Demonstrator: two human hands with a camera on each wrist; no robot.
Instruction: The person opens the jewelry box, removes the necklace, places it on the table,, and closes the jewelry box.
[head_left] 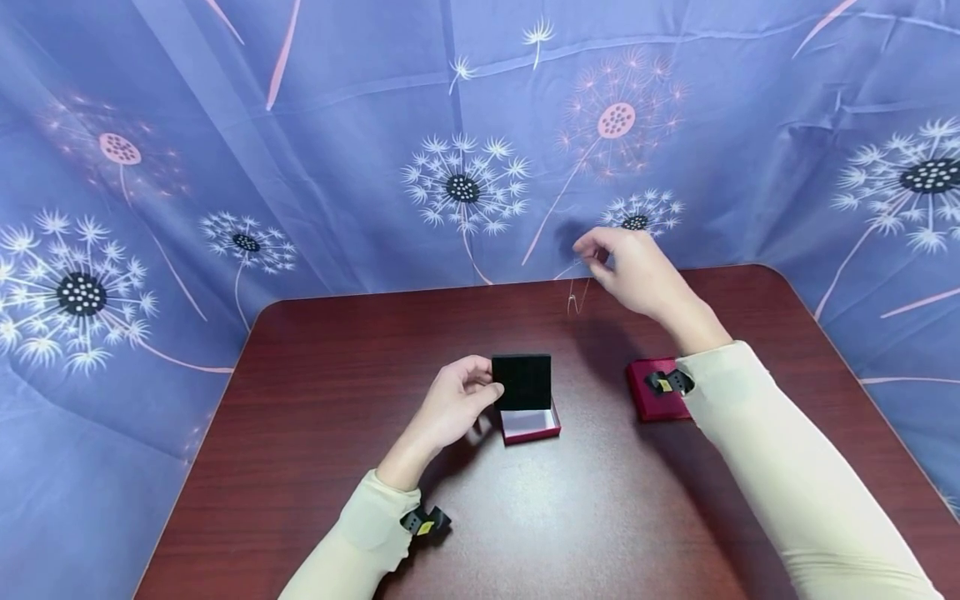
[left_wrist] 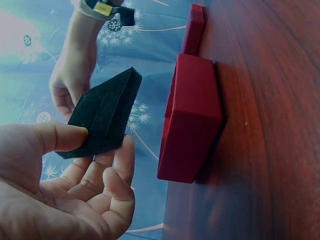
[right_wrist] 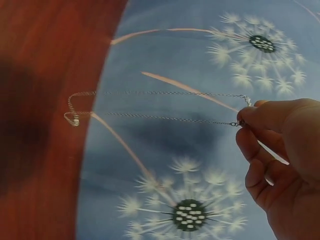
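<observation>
My left hand (head_left: 453, 404) pinches a black foam pad (head_left: 522, 382) between thumb and fingers, holding it tilted up over a small open red box (head_left: 531, 435) with a white inside. In the left wrist view the pad (left_wrist: 105, 115) is a thick dark square, apart from the box (left_wrist: 195, 115). Raised near the table's back edge, my right hand (head_left: 637, 271) pinches a thin silver necklace (right_wrist: 160, 118) near its ends. The chain hangs down in a loop, with a small shiny piece at its lowest part.
A red box lid (head_left: 651, 400) lies to the right on the dark wooden table (head_left: 337, 358), partly hidden by my right sleeve and the wrist camera (head_left: 670, 382). Blue cloth (head_left: 337, 167) with dandelion prints hangs behind and beside the table.
</observation>
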